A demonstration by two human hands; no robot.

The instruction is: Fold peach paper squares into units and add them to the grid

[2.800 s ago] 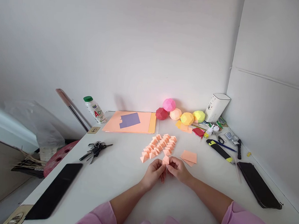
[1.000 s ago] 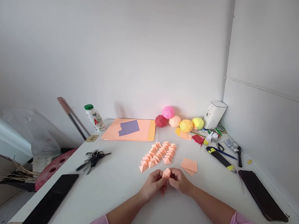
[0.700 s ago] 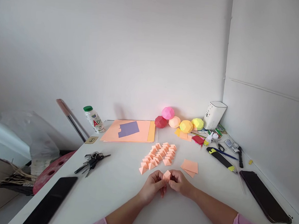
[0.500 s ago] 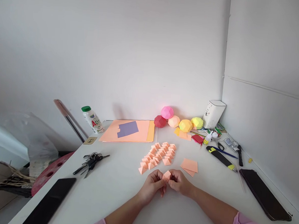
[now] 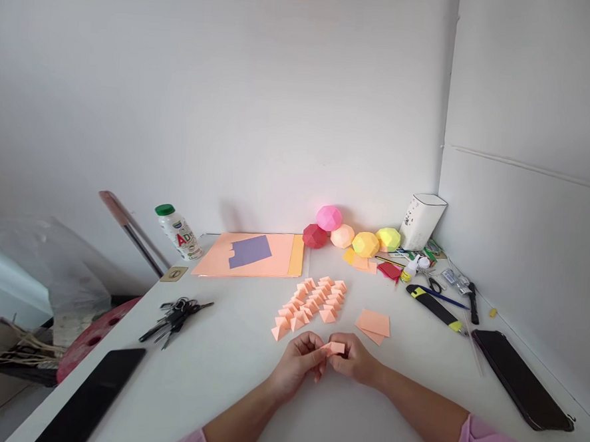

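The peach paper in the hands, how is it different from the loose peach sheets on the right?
The held paper looks folded; the loose sheets look flat. The held paper is between the left hand and right hand; the loose sheets overlap on the table. Both are peach.

Both forearms [image 5: 246, 411] angle inward — left hand [image 5: 293, 367] and right hand [image 5: 359, 361] (fingers [image 5: 308, 340] curled) close together, each pinching.
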